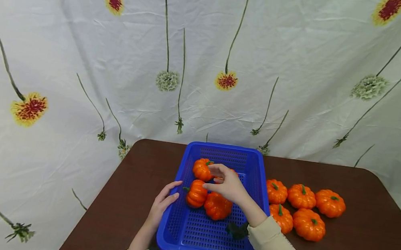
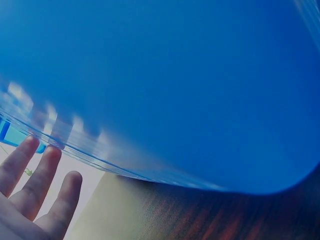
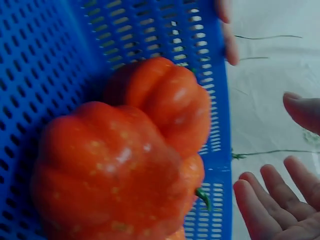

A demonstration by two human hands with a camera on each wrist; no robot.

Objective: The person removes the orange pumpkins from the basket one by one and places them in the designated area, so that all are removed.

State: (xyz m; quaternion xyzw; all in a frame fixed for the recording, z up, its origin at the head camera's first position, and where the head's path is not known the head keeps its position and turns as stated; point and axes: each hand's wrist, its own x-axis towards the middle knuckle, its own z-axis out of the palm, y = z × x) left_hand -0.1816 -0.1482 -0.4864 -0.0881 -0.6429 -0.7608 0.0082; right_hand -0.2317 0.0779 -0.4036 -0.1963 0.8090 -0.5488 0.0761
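A blue plastic basket [image 1: 227,147] with slotted walls stands on the table, holding several small orange pumpkins. My left hand [image 1: 161,206] rests its outstretched fingers against the basket's left rim; in the left wrist view those fingers [image 2: 47,170] look straight beside the blue wall. Over the basket hovers my right hand [image 1: 228,187], thumb and fingers apart and nothing between them. Beneath and around it lie an upper-left pumpkin [image 1: 201,170], a pumpkin on its side [image 1: 196,195] and a stem-down pumpkin [image 1: 218,208]. Another one behind the hand is mostly hidden.
Right of the basket, several more pumpkins [image 1: 309,225] lie in two rows on the dark brown table [image 1: 369,221]. A white cloth [image 1: 202,105] printed with flowers hangs behind the table. Dark wrist cameras [image 1: 237,230] show at both wrists.
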